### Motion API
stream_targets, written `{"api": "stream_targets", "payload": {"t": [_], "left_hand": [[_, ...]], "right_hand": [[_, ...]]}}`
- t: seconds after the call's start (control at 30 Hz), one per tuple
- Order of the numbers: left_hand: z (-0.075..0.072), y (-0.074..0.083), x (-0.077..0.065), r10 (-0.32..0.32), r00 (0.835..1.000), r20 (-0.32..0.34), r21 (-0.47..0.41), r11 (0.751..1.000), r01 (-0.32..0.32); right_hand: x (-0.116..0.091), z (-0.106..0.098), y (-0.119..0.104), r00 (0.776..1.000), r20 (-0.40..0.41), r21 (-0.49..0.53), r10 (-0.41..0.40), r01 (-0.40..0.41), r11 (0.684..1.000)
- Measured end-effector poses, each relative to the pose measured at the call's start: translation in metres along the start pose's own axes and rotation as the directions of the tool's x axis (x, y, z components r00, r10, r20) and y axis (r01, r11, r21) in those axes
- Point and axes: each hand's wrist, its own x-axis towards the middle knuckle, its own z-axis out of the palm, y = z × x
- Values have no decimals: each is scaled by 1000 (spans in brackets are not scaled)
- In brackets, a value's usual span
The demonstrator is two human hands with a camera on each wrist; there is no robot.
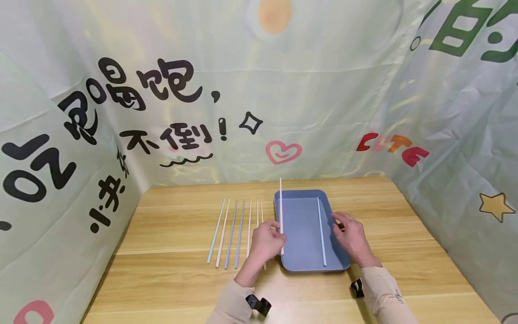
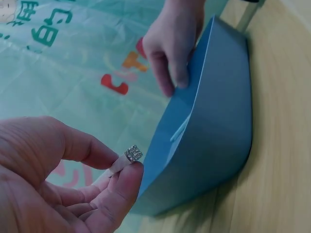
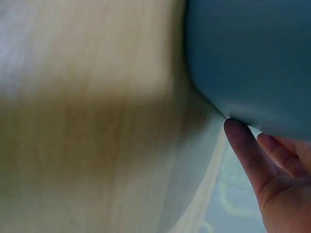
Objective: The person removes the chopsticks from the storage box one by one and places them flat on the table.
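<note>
Between the thumb and fingers of my left hand (image 1: 268,240) is a pale pink chopstick (image 1: 280,202), pinched near its thick end. That end carries a patterned silvery cap (image 2: 133,153) in the left wrist view. The stick points away from me, overlapping the left rim of a blue-grey rectangular tray (image 1: 301,265). Inside the tray, toward its right side, lies a light blue chopstick (image 1: 321,234). My right hand (image 1: 353,236) is at the tray's right rim, fingers loosely bent. In the right wrist view its fingertips (image 3: 235,127) are right at the rim.
Left of the tray, several chopsticks lie side by side on the wooden table (image 1: 170,270): a light blue one (image 1: 216,230), pink ones, purple ones (image 1: 231,234) and others partly behind my left hand. Printed cloth (image 1: 226,45) walls the table at the back and both sides.
</note>
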Motion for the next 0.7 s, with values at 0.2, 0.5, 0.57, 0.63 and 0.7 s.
{"api": "stream_targets", "payload": {"t": [0.2, 0.5, 0.57, 0.63, 0.7], "left_hand": [[-22, -11, 2, 0, 1000, -26, 47, 999, 2], [-53, -26, -2, 23, 997, -80, 134, 991, -12], [-60, -30, -3, 25, 995, -93, 134, 991, -12], [-66, -34, -4, 28, 994, -106, 144, 989, -12], [-73, -38, -4, 28, 993, -116, 151, 988, -11]], "right_hand": [[0, 1, 1, 1000, 7, -2, 6, -6, 1000], [1, 2, 2, 1000, -8, -2, -12, 12, 1000], [1, 2, 2, 1000, -12, -7, -13, 13, 1000], [1, 3, 2, 1000, -15, -13, -16, 16, 1000], [1, 4, 2, 999, -21, -16, -24, 24, 1000]]}}
